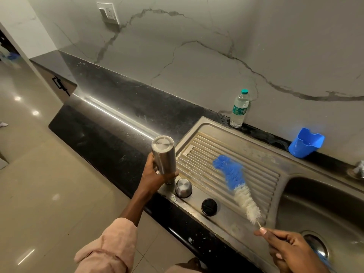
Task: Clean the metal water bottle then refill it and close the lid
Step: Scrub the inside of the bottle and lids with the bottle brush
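Right hand (pixel 289 251): nearest the lens, over the sink basin (pixel 323 203); grip pinches the thin stem of the bottle brush (pixel 236 186) at its tail end, so the full bristle length stays free to enter a bottle.
Bottle brush: angles up and away from that grip across the ribbed drainboard (pixel 262 174); white bristles close to the fingers, blue tuft at the far tip. Out of the bottle now.
Left hand (pixel 155 174): grip wrapped round the lower part of the metal water bottle (pixel 163 152).
Metal water bottle: looks inverted, flat base up, mouth down at the drainboard's near-left corner; likely draining onto steel rather than the worktop (pixel 110 134).
Steel cap (pixel 183 188): just right of the left grip, dome up.
Black inner lid (pixel 209 207): further right along the sink edge, between the two grips. Both off, so closing is not yet done.
Plastic water bottle (pixel 239 109): well beyond both grips, against the wall; probable refill source.
Stage, my read: scrub about over, refill next.
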